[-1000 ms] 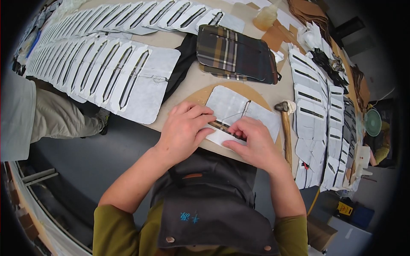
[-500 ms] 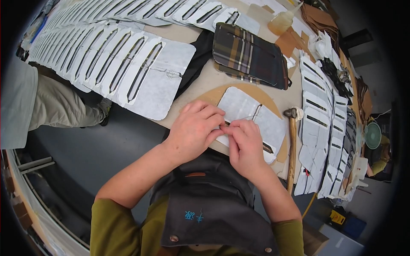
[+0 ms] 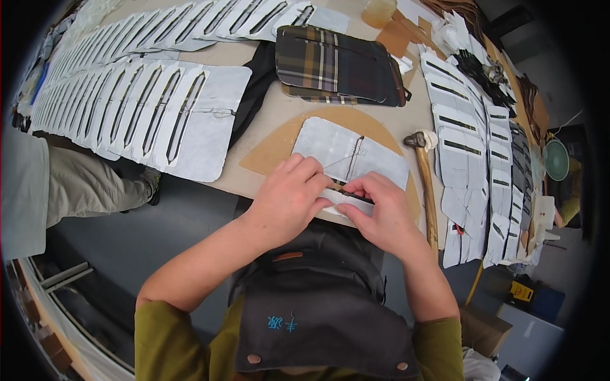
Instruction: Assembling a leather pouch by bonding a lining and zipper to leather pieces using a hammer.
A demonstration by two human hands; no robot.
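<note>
Before me lies a white-backed fabric panel (image 3: 386, 162) with a dark slit near its front edge and a dark cord-like line across its middle. It rests on a brown board (image 3: 262, 147) with a rounded far edge. At the left part of the slit, my left hand (image 3: 284, 193) is closed, thumb and fingers pinching the panel. Opposite it, my right hand (image 3: 386, 206) grips the dark edge of the slit between thumb and forefinger. My fingers partly hide the slit.
A wooden-handled hammer (image 3: 426, 184) lies right of the board. Plaid fabric pieces (image 3: 343, 66) are stacked beyond it. Rows of similar slit panels (image 3: 210, 146) overlap at the left, with more white panels (image 3: 460, 171) at the right. Another person's trousered leg (image 3: 89, 190) stands far left.
My right hand has moved slightly right and turned, so its fingers are farther from my left hand and more of the slit shows. The whole view has also shifted.
</note>
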